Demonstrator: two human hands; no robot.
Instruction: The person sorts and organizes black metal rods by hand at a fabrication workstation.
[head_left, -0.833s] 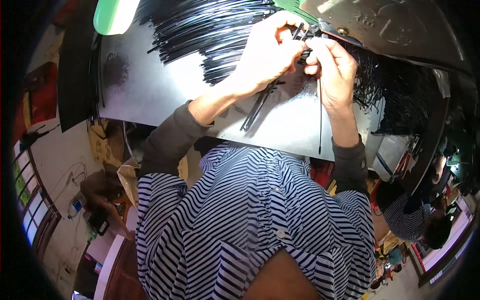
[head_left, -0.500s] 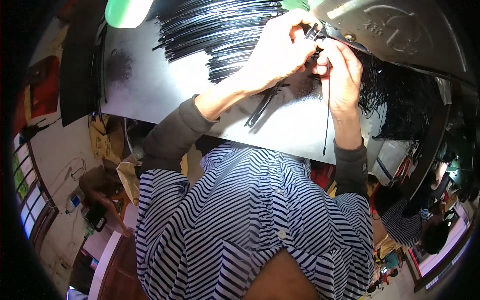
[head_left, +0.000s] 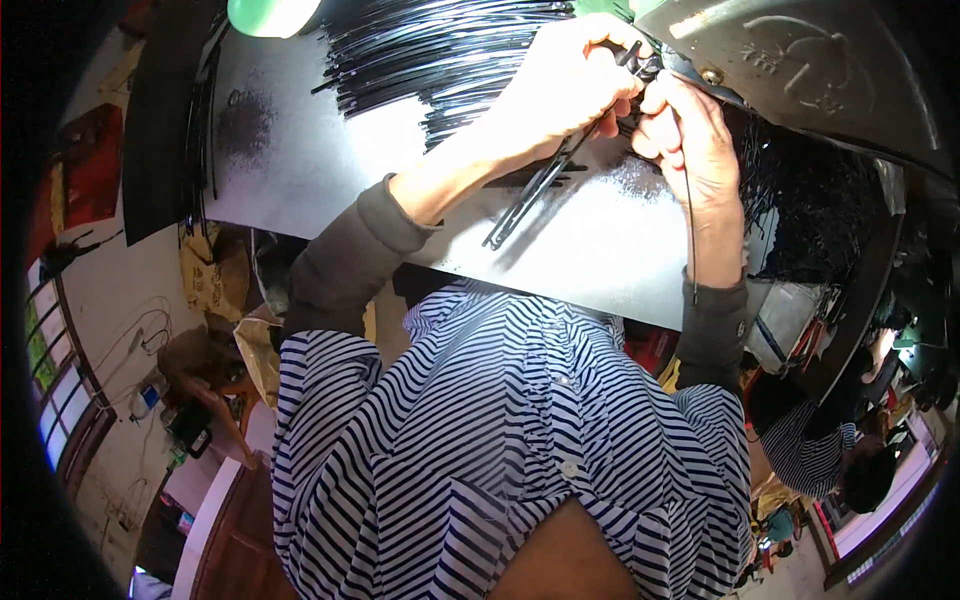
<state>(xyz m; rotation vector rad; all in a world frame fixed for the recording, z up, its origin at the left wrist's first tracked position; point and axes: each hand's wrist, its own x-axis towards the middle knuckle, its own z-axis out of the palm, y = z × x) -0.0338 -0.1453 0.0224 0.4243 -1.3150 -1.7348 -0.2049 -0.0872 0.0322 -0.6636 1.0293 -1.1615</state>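
My left hand is closed at the edge of a grey metal machine cover. Several slim black strips stick out below it toward the table's front edge, gripped in its fingers. Close by on the right, my right hand pinches one thin black strip, which hangs down across my wrist and sleeve. A small dark part shows between the fingertips of both hands; its shape is mostly hidden. Behind my left forearm a large pile of glossy black strips lies in rows on the pale tabletop.
A green and white lamp hangs at the upper left. Tangled black scraps heap up right of my right hand. More long black strips lie along the table's left side. Another person in stripes is at the far right.
My right hand has moved right and slightly down, away from my left, with the thin strip. The strips below my left hand have tilted a little and show more fully.
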